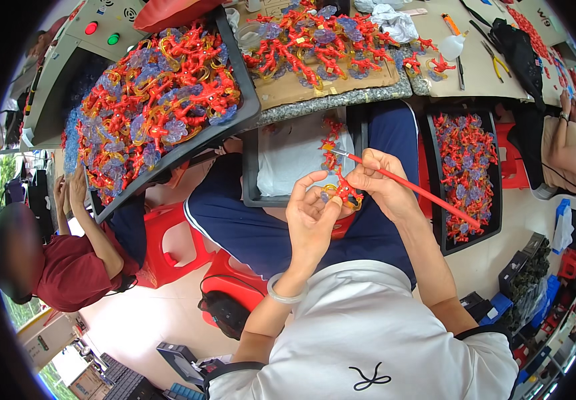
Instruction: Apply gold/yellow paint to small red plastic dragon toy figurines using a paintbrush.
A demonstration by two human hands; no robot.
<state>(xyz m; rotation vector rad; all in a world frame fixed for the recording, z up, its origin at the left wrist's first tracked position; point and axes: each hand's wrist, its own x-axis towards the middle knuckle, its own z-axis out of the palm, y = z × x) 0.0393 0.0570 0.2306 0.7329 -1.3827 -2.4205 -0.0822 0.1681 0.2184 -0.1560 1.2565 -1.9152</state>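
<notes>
My left hand (309, 220) pinches a small red toy figure (347, 192) with a translucent yellow part, held above my lap. In my right hand (387, 187) is a thin paintbrush (438, 200) with a long red handle, its bristle tip pointing up and left, above the figure. The right fingertips are close by the figure; whether they touch it I cannot tell. Beyond my hands, a black tray (251, 177) lined with white sheeting (285, 160) rests at my knees, with a few red and yellow figures (331, 130) along its right side.
A big black tray (251, 87) heaped with red, purple and yellow figures stands at left. More figures (308, 47) cover cardboard on the table. Another filled tray (495, 220) is at right. Pliers (498, 60) and a white bottle (453, 45) lie farther back. A co-worker (78, 267) sits at left.
</notes>
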